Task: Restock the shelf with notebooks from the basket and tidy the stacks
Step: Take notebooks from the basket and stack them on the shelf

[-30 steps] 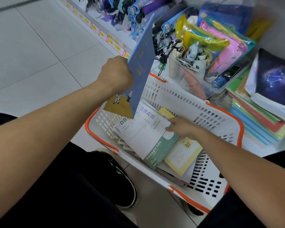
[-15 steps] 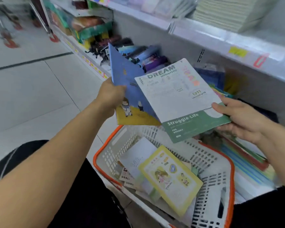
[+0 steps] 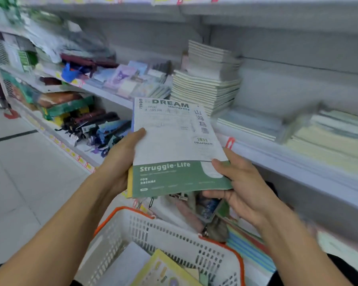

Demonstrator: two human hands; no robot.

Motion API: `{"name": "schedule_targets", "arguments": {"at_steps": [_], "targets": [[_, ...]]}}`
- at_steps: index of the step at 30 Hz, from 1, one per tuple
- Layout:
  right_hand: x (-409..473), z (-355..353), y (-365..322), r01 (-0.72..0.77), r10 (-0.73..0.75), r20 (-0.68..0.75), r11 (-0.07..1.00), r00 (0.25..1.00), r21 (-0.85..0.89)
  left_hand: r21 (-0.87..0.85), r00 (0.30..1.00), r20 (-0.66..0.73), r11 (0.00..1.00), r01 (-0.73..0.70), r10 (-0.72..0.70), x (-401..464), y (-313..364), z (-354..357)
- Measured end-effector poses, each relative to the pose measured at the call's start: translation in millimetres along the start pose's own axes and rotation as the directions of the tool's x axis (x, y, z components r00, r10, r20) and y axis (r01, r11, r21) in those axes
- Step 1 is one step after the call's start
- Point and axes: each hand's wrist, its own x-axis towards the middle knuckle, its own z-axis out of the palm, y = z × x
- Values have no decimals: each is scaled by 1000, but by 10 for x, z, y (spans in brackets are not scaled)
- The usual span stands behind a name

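Both hands hold a white and green "Dream / Struggle-Life" notebook (image 3: 174, 145) in front of the middle shelf. It lies on top of the blue and yellow notebook, of which only a thin edge (image 3: 129, 182) shows. My left hand (image 3: 120, 162) grips the left edge, thumb on the cover. My right hand (image 3: 236, 184) grips the lower right corner. Below stands the white basket (image 3: 174, 230) with orange rim, with a yellow notebook (image 3: 163, 271) and others inside. Stacks of pale notebooks (image 3: 205, 87) sit on the shelf (image 3: 277, 153) behind.
Lower shelves at left carry pencil cases and pouches (image 3: 95, 124). Small character notebooks (image 3: 130, 79) lie left of the pale stacks. More flat stacks (image 3: 329, 139) sit at the right. Coloured folders (image 3: 246, 246) lie beside the basket. White tiled floor (image 3: 19, 172) spreads to the left.
The white and green notebook came out of the basket and now lies on the blue one, both hands holding the pair. The view has lifted toward the middle shelf.
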Motion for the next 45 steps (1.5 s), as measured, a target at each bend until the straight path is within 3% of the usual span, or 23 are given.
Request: {"name": "schedule_targets", "arguments": {"at_steps": [3,5,8,10,12,14,17,22,26,29,31,38,42,45], "targets": [[-43,-126,-134,215,-216,-189,976,958,-22,76,989,144,997,5,-15,253,137,389],[-30,-267,-219,293,-277,-322,956,905,-1,205,969,244,976,-76,24,448,232,732],[62,-523,-371,317,-303,-456,947,837,-48,490,946,318,845,-215,56,678,159,1131],[184,-673,-492,283,-266,-484,958,834,-38,553,951,307,804,-220,49,806,48,1299],[336,-801,-595,215,-207,-492,976,846,-41,495,968,250,856,-151,26,965,-22,1415],[478,-921,-666,142,-200,-495,978,845,-152,484,974,225,868,-115,4,1120,-19,1526],[568,-1027,-731,93,-251,-464,937,849,-337,576,977,211,806,-135,12,1370,9,1663],[663,-1136,-769,-73,-281,-480,800,831,-596,792,939,343,542,-281,-14,1631,27,1807],[809,-1241,-738,-300,-332,-506,510,796,-806,866,884,454,285,-410,-108,1771,-22,1795],[862,-1218,-728,-369,-368,-509,388,778,-845,838,875,483,305,-453,-28,1871,-108,1796],[878,-1191,-730,-410,-356,-518,337,777,-847,840,872,488,254,-480,33,1934,-140,1795],[972,-1208,-823,-520,-463,-529,161,711,-839,842,847,529,97,-531,49,2037,-172,1839],[1011,-1237,-739,-503,-497,-529,198,688,-841,845,844,535,-26,-534,46,2151,-201,1933],[1018,-1281,-716,-502,-493,-550,240,674,-831,842,839,539,-57,-536,73,2230,-246,1957]]}}
